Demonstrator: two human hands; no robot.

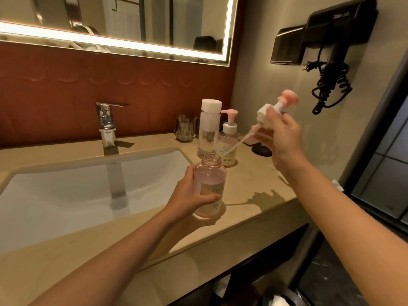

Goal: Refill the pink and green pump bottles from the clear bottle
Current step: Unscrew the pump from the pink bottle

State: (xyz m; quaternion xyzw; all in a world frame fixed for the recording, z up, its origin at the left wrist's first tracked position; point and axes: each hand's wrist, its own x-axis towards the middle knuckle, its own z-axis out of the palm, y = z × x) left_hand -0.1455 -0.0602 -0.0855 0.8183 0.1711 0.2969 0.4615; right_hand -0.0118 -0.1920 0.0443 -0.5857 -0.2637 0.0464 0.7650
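Dim, warm light from the mirror's glowing strip (123,41); wide-angle bending; soft blur.

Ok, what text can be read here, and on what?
"SMOO", rest turned away: label of the open pink clear-plastic bottle held by the left hand.
"YA", also cut off: same label, lower down.
"APING": label of the pale bottle with a pink pump, standing behind it.
Small mark on the white sink rim: too blurred to read.
Fine print on both labels: too small.
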